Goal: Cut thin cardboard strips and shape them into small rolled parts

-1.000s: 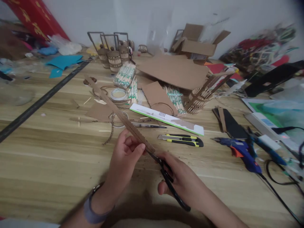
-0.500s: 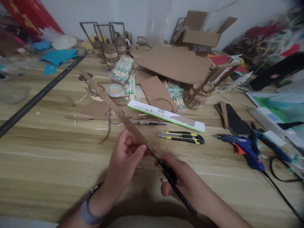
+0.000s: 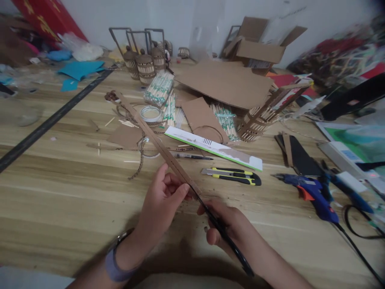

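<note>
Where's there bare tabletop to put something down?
Mostly bare tabletop lies left of your left hand, this side of the long black bar, and between your right hand and the blue glue gun. Crowded: beyond the utility knife, with tape, wrapped sticks, cardboard.

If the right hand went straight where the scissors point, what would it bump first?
The right hand would probably meet the cardboard strip first, at its near end by the left hand; the scissors seem to touch it, though depth is unclear.
</note>
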A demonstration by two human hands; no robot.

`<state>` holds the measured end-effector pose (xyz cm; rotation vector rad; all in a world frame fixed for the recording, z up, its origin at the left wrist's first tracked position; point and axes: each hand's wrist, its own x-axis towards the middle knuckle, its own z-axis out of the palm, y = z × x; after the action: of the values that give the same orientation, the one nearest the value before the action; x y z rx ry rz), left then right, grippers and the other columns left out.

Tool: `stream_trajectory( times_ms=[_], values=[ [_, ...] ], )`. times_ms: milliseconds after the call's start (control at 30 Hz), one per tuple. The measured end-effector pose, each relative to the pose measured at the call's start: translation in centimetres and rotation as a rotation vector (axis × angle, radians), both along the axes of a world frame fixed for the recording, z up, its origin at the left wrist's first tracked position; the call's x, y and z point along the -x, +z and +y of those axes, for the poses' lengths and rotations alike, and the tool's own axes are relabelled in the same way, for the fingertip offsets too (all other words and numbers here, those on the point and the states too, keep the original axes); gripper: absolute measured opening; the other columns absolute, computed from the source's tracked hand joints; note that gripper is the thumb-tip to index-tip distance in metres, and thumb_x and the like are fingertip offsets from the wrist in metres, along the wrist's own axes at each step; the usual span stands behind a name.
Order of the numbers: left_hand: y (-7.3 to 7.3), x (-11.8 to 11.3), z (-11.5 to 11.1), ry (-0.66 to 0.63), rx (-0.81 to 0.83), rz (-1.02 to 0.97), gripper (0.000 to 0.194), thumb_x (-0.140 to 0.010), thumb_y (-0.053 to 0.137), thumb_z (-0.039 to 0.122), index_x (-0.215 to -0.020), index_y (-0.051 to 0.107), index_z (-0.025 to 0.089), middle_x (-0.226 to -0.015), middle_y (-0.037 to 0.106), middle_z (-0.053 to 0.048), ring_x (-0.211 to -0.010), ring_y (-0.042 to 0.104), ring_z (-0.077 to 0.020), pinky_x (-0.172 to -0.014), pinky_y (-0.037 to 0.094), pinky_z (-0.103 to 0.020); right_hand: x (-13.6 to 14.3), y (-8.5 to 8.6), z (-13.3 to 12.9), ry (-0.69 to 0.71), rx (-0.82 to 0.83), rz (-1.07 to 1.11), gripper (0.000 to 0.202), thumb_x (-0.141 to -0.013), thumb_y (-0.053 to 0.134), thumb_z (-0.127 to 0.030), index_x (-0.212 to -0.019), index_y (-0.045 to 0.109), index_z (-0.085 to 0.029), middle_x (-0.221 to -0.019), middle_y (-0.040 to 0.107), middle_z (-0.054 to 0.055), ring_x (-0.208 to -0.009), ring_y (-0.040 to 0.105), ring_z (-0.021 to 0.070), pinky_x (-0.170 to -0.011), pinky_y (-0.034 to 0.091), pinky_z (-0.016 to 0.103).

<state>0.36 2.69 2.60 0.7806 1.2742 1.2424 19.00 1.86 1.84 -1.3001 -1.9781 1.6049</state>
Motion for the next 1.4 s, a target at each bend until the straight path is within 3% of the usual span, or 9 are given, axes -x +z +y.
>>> stream_trajectory(
  times_ms=[267, 633, 733, 833, 967, 1200, 1400],
  values=[
    [-0.1, 0.0, 0.0, 0.004, 0.000, 0.022, 0.053, -0.073, 0.072, 0.027, -0.121, 0.052, 0.018, -0.073, 0.066, 0.002, -0.065, 0.065, -0.0169, -0.063, 0.054, -0.028, 0.0, -1.2, -0.4, -0.035, -0.058, 0.022, 0.035, -0.085, 0.064, -0.052, -0.097, 0.058, -0.020, -0.062, 0.046, -0.006, -0.054, 0.040, 0.0108, -0.050, 0.031, 0.023],
    [-0.1, 0.0, 0.0, -0.016, -0.005, 0.029, 0.045, -0.074, 0.072, 0.028, -0.114, 0.054, 0.016, -0.071, 0.066, 0.001, -0.064, 0.064, -0.0158, -0.062, 0.053, -0.026, 0.0, -1.0, -0.2, -0.017, -0.130, -0.026, 0.028, -0.087, 0.059, -0.047, -0.091, 0.059, -0.020, -0.064, 0.052, -0.004, -0.054, 0.044, 0.0113, -0.050, 0.034, 0.022],
    [-0.1, 0.2, 0.1, -0.021, -0.019, 0.030, 0.033, -0.078, 0.069, 0.030, -0.105, 0.058, 0.016, -0.071, 0.067, 0.001, -0.062, 0.064, -0.0149, -0.061, 0.053, -0.025, -0.1, -1.3, -0.3, -0.016, -0.142, -0.040, 0.022, -0.086, 0.061, -0.042, -0.093, 0.060, -0.021, -0.065, 0.055, -0.004, -0.055, 0.047, 0.0118, -0.051, 0.036, 0.022],
    [-0.1, 0.5, 0.2, -0.021, -0.025, 0.071, 0.018, -0.083, 0.063, 0.035, -0.083, 0.060, 0.017, -0.065, 0.065, 0.001, -0.058, 0.062, -0.0139, -0.057, 0.051, -0.024, -0.2, -1.5, -0.4, -0.010, -0.141, -0.046, 0.020, -0.083, 0.065, -0.037, -0.096, 0.060, -0.022, -0.065, 0.055, -0.005, -0.056, 0.047, 0.0121, -0.050, 0.035, 0.022],
    [-0.2, 0.9, 0.2, -0.046, -0.039, 0.127, 0.025, -0.086, 0.059, 0.035, -0.067, 0.055, 0.019, -0.058, 0.057, 0.004, -0.052, 0.057, -0.0118, -0.052, 0.047, -0.023, -0.1, -1.0, -0.4, -0.001, -0.120, -0.036, 0.018, -0.083, 0.063, -0.034, -0.096, 0.059, -0.022, -0.064, 0.053, -0.006, -0.056, 0.045, 0.0116, -0.051, 0.034, 0.022],
    [-0.1, 0.5, -0.2, -0.075, -0.056, 0.151, 0.027, -0.087, 0.057, 0.035, -0.066, 0.051, 0.020, -0.056, 0.053, 0.005, -0.051, 0.053, -0.0111, -0.051, 0.043, -0.022, -0.1, -0.1, -0.3, -0.022, -0.125, -0.041, 0.028, -0.074, 0.074, -0.035, -0.094, 0.059, -0.023, -0.059, 0.039, -0.009, -0.053, 0.034, 0.0101, -0.048, 0.027, 0.022],
    [-0.4, 0.1, -0.6, -0.120, -0.043, 0.176, 0.026, -0.089, 0.056, 0.038, -0.070, 0.051, 0.020, -0.058, 0.055, 0.004, -0.054, 0.055, -0.0121, -0.052, 0.044, -0.022, 0.0, 0.1, -0.3, -0.023, -0.099, -0.015, 0.033, -0.076, 0.073, -0.044, -0.095, 0.058, -0.022, -0.063, 0.040, -0.008, -0.056, 0.033, 0.0107, -0.050, 0.026, 0.023]
  ],
)
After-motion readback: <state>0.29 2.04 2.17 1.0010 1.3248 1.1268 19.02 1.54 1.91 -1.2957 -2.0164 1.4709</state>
